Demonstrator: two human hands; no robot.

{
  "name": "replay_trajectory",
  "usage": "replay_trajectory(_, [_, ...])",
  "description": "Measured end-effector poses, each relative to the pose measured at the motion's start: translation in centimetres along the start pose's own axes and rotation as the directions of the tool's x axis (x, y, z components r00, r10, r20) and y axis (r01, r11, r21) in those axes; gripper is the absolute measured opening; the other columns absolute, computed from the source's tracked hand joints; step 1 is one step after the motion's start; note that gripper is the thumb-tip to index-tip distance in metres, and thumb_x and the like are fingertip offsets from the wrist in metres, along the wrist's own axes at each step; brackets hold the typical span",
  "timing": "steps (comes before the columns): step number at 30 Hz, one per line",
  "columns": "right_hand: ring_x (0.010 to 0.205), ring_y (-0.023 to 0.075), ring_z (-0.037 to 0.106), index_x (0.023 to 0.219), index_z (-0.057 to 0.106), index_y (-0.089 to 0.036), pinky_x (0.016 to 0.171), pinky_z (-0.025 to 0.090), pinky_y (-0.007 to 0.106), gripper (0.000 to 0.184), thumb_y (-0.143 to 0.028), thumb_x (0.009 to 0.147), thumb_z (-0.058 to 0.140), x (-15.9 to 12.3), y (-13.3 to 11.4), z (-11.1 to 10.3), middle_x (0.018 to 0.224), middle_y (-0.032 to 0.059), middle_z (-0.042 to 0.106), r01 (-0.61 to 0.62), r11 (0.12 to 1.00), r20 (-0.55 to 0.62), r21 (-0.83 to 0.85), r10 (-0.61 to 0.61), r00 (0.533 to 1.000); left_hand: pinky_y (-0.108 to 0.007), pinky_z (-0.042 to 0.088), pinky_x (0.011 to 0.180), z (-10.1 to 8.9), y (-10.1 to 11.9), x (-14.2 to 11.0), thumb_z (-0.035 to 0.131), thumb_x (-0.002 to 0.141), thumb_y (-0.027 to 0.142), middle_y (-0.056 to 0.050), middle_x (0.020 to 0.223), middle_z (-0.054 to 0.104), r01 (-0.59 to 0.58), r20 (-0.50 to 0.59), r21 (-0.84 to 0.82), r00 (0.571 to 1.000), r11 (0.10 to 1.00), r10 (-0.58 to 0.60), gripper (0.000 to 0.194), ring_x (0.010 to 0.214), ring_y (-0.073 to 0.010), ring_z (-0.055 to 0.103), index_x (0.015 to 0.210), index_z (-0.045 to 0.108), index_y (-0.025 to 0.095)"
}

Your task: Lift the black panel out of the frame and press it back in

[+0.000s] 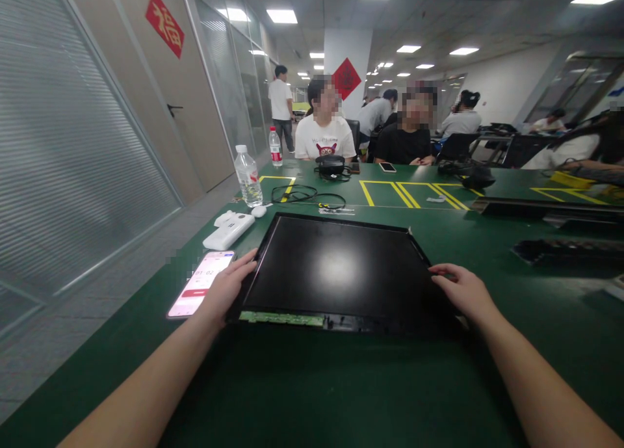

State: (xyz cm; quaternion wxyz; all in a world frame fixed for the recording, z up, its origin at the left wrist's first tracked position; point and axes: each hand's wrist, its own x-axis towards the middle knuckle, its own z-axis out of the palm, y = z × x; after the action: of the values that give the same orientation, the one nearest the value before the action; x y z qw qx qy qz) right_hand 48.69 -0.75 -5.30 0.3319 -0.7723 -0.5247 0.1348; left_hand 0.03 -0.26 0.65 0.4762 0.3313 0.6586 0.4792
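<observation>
A black LCD screen panel (336, 266) lies face up in front of me, with a bright reflection in its middle. Along its near edge a strip of green circuit board (281, 319) is exposed on the left. My left hand (233, 280) is closed on the panel's left edge, its thumb side partly hidden from me. At the right edge, my right hand (461, 289) pinches the frame between fingers and thumb. Just beyond my left wrist a lit phone (207, 276) lies on the table, partly covered by that hand.
On the green table (331, 383), a white power bank (229, 232), a water bottle (248, 178) and a black cable (307, 194) lie beyond the panel. Dark strips (550, 210) and a black brush-like piece (565, 251) are to the right. Two people (324, 132) sit opposite.
</observation>
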Motion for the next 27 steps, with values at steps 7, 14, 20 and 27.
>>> replay_trajectory(7, [0.079,0.0230,0.064,0.093,0.082,-0.027,0.073,0.049,0.038,0.037,-0.046,0.071,0.060,0.0,-0.1,0.0,0.102,0.0069,0.074,0.036,0.998,0.011,-0.058,-0.035,0.999,-0.027,0.059,0.055,0.3,-0.1,-0.3,0.071,0.090,0.022,-0.006,0.100,0.083,0.094,0.050,-0.177,0.995,0.980,-0.087,0.053,0.066,-0.0201,0.077,0.143,0.068,0.027])
replay_trajectory(14, [0.075,0.0216,0.062,0.094,0.083,-0.025,0.072,0.050,0.038,0.037,-0.044,0.072,0.060,-0.4,-0.7,-0.2,0.105,0.0086,0.071,0.042,0.992,0.024,-0.121,-0.039,0.999,-0.027,0.058,0.048,0.3,-0.2,0.0,0.065,0.094,0.019,-0.005,0.087,0.081,0.135,0.171,-0.239,0.981,0.962,-0.095,0.059,0.057,-0.0209,0.075,0.152,0.057,0.028])
replay_trajectory(20, [0.074,0.0217,0.062,0.094,0.083,-0.024,0.074,0.051,0.039,0.036,-0.041,0.073,0.060,-0.5,-1.1,-0.3,0.104,0.0093,0.070,0.046,0.990,0.031,-0.136,-0.043,0.999,-0.026,0.057,0.045,0.6,-0.1,-0.2,0.066,0.095,0.017,-0.003,0.078,0.079,0.146,0.175,-0.231,0.979,0.962,-0.107,0.057,0.051,-0.0197,0.072,0.151,0.056,0.025])
replay_trajectory(27, [0.073,0.0216,0.061,0.092,0.083,-0.025,0.074,0.052,0.039,0.033,-0.041,0.074,0.060,-0.3,-0.7,-0.1,0.101,0.0093,0.070,0.099,0.982,0.020,-0.163,-0.097,0.995,-0.027,0.058,0.046,0.6,-0.2,-0.2,0.072,0.091,0.017,-0.003,0.074,0.077,0.140,0.177,-0.213,0.979,0.967,-0.103,0.069,0.052,-0.0212,0.072,0.156,0.049,0.024])
